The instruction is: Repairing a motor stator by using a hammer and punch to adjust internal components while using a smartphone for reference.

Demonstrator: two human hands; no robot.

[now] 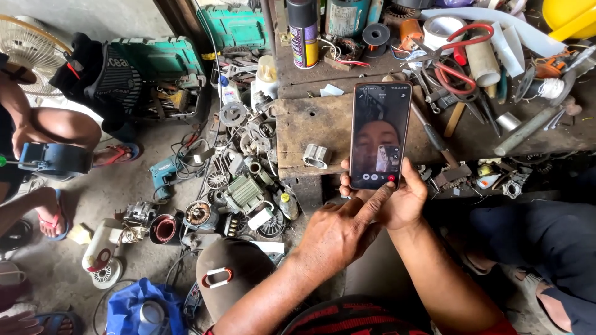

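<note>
While the right hand (pixel 403 201) holds a phone (pixel 380 135), the left hand (pixel 338 232) taps it.

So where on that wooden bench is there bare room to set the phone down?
Bare wood lies left of the phone, around the small metal part. Right of it, scissors, tape roll and tools crowd the bench; motor parts cover the floor.

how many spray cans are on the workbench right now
1: a spray can stands at the bench's far edge, left of the phone. Clutter may hide others.
</note>
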